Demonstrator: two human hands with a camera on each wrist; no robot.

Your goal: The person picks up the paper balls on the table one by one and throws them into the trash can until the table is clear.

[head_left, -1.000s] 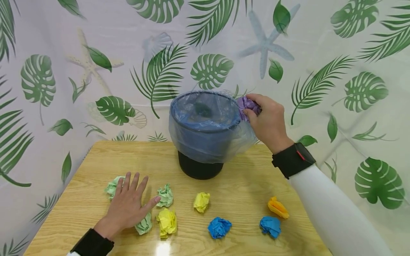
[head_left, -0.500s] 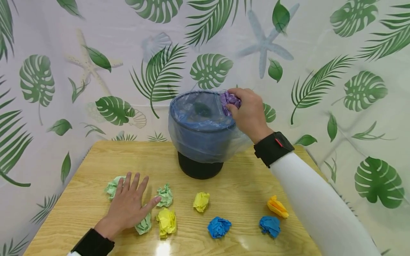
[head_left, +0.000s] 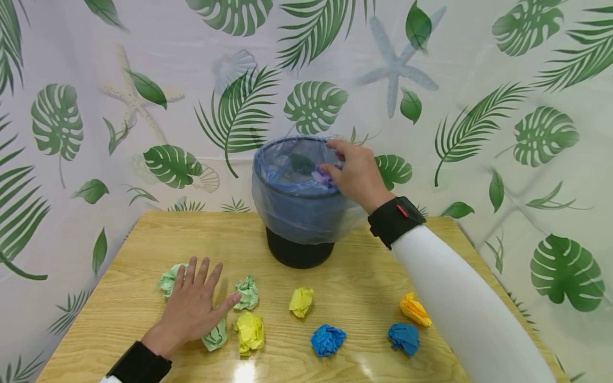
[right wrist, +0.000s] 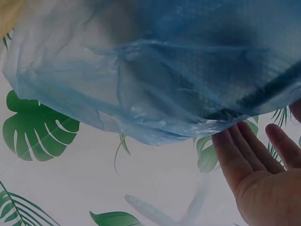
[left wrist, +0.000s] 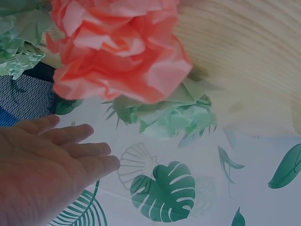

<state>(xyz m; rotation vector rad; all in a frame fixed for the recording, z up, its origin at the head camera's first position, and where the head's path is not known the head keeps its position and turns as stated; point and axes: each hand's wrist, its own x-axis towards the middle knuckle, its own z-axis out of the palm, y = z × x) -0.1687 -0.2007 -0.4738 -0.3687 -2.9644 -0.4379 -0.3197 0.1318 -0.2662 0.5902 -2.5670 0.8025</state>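
purple paper ball (head_left: 320,175) sits just inside the lined bin (head_left: 306,213) at the far side, under my right hand (head_left: 354,173), fingers loosened. left hand (head_left: 191,306) lies spread flat near green balls (head_left: 246,292). dropping step; next i'd fetch another ball.

L hand (head_left: 191,308) flat; R hand (head_left: 356,173) raised, fingers loose

Purple paper ball (head_left: 320,175) half hidden behind bin rim (head_left: 306,192)
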